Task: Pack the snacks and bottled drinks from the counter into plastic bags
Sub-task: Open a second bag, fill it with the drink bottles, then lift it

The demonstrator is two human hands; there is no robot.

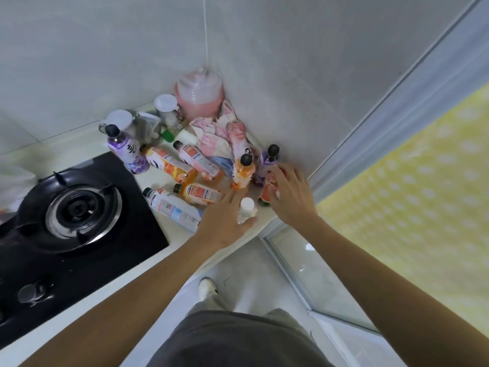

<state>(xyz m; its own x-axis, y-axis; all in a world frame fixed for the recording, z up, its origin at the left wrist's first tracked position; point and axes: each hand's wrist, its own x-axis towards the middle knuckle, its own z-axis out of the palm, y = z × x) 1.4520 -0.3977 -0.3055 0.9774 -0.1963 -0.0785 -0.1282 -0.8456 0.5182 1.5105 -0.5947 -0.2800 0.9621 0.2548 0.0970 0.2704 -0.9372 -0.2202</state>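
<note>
Packing barely begun: no bag in view. Left hand [227,218] grips white-capped bottle [247,210]; right hand [289,193] curls round watermelon bottle [268,190]. Remaining bottles lie beyond both hands, unpacked.

A black gas stove [79,215] sits left, white-lidded jars [165,104] behind it, a yellow dotted curtain [423,207] right.
</note>
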